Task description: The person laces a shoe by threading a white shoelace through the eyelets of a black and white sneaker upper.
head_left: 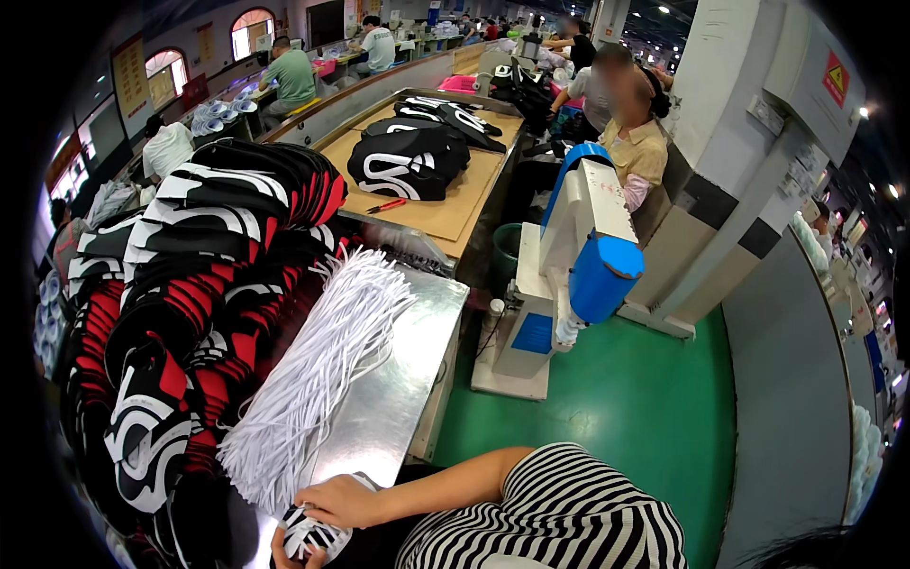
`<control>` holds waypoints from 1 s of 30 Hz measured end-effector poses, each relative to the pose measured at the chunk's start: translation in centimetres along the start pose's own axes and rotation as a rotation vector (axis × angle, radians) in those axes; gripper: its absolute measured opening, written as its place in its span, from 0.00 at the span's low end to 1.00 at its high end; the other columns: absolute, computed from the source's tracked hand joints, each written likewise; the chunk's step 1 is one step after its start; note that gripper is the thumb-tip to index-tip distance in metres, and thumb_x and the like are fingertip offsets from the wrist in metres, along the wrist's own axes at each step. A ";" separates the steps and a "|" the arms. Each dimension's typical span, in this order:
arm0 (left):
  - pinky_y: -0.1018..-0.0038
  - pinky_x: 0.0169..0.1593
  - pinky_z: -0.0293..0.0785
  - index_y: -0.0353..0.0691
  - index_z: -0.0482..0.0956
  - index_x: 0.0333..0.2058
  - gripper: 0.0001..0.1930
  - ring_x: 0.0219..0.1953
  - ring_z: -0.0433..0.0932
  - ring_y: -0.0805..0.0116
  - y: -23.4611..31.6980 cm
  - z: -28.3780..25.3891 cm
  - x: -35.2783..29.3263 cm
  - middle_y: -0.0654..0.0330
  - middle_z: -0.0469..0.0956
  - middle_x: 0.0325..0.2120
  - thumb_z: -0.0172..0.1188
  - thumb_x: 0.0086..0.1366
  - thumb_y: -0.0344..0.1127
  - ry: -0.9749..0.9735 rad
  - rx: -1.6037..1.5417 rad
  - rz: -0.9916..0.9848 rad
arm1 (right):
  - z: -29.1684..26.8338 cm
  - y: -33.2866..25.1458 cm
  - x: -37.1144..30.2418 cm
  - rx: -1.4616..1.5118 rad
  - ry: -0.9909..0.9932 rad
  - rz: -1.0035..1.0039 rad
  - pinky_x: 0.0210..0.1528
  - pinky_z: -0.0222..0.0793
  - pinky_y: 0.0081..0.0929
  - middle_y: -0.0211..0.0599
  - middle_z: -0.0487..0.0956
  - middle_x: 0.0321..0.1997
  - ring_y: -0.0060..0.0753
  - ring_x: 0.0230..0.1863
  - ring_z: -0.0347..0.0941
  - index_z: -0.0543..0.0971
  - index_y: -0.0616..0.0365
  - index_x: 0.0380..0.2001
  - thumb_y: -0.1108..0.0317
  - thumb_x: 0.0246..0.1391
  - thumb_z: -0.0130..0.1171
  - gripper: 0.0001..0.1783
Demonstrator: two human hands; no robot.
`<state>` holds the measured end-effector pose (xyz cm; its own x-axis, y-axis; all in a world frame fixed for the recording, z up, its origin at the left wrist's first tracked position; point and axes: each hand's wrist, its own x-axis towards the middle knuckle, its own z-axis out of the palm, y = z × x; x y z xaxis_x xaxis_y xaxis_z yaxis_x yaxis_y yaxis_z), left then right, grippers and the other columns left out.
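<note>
At the near end of the shiny silver metal worktop (409,365), the hands are together on a black-and-white shoe upper with white lacing (320,534): the left hand (290,558), partly cut off by the lower edge, grips its near side; the right hand (343,501) bends over its top, whether pinching a lace I cannot tell. A thick bundle of loose white laces (327,365) lies just beyond, covering much of the metal. Heaped black, white and red shoe uppers (194,251) crowd the left; a white-and-blue machine (545,284) stands to the right.
</note>
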<state>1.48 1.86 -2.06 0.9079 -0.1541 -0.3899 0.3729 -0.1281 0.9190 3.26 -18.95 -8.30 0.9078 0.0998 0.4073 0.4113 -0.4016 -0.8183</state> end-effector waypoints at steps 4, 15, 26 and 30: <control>0.70 0.49 0.76 0.31 0.67 0.60 0.33 0.43 0.78 0.64 -1.1 -0.3 0.3 0.51 0.78 0.44 0.70 0.56 0.23 0.009 -0.036 0.085 | -1.7 -0.8 1.1 0.348 -0.139 0.069 0.31 0.71 0.38 0.35 0.80 0.29 0.44 0.30 0.78 0.80 0.50 0.37 0.65 0.49 0.65 0.10; 0.69 0.53 0.73 0.32 0.65 0.62 0.34 0.47 0.78 0.61 0.4 1.4 -0.3 0.48 0.78 0.46 0.70 0.59 0.29 0.001 -0.021 0.042 | -0.3 -0.5 0.6 0.054 -0.151 -0.304 0.28 0.69 0.38 0.32 0.79 0.27 0.42 0.29 0.77 0.80 0.51 0.33 0.67 0.42 0.64 0.11; 0.78 0.38 0.72 0.39 0.71 0.56 0.16 0.31 0.76 0.76 -0.6 2.4 2.7 0.61 0.76 0.32 0.55 0.72 0.34 0.252 0.047 0.181 | -2.0 -5.0 -1.1 0.183 -0.255 -0.314 0.26 0.76 0.27 0.37 0.83 0.30 0.35 0.28 0.82 0.84 0.55 0.34 0.73 0.46 0.67 0.09; 0.76 0.40 0.76 0.36 0.68 0.56 0.16 0.31 0.78 0.74 0.2 2.3 2.8 0.58 0.79 0.31 0.52 0.73 0.32 0.221 -0.012 0.167 | -3.0 -5.1 -1.5 0.232 -0.367 -0.021 0.27 0.71 0.19 0.33 0.83 0.30 0.25 0.25 0.78 0.84 0.57 0.37 0.71 0.53 0.67 0.07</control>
<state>3.67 -0.90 -3.16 0.9763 0.0457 -0.2116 0.2154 -0.1068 0.9707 -0.46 -19.77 -3.57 0.8508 0.4398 0.2876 0.3993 -0.1854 -0.8979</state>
